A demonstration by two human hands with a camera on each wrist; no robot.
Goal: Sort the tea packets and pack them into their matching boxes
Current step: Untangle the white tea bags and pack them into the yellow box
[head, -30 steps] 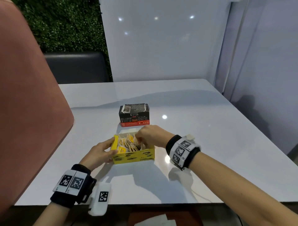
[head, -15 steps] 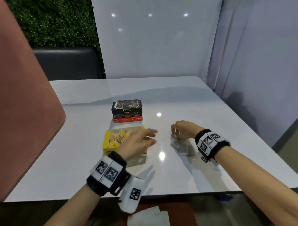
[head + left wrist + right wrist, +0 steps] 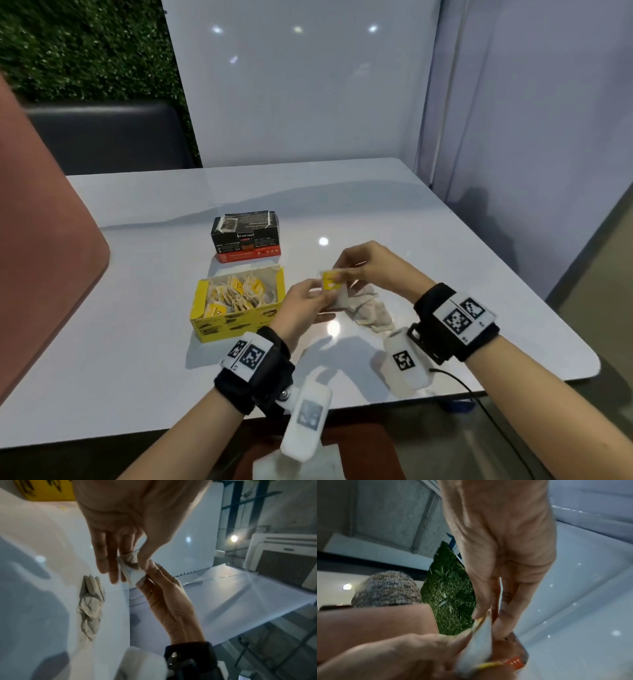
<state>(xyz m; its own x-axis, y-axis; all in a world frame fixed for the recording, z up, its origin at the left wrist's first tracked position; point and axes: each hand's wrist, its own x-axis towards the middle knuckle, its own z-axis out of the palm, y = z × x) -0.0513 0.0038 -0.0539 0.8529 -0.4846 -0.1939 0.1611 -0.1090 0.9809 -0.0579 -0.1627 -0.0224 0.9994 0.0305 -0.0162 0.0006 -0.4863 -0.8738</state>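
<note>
Mid-frame, left hand [image 3: 305, 301] and right hand [image 3: 371, 270] both pinch one yellow-tagged tea packet [image 3: 331, 281], likely checking it for the yellow box [image 3: 236, 305].

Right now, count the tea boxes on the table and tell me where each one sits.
2. The black and red box stands closed, farther back on the table. The yellow box lies open just in front of it, full of packets. None appear hidden.

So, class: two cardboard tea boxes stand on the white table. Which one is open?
The yellow cardboard box, nearer the person, is open and shows tea packets inside; the black and red cardboard box behind it has its top shut.
</note>
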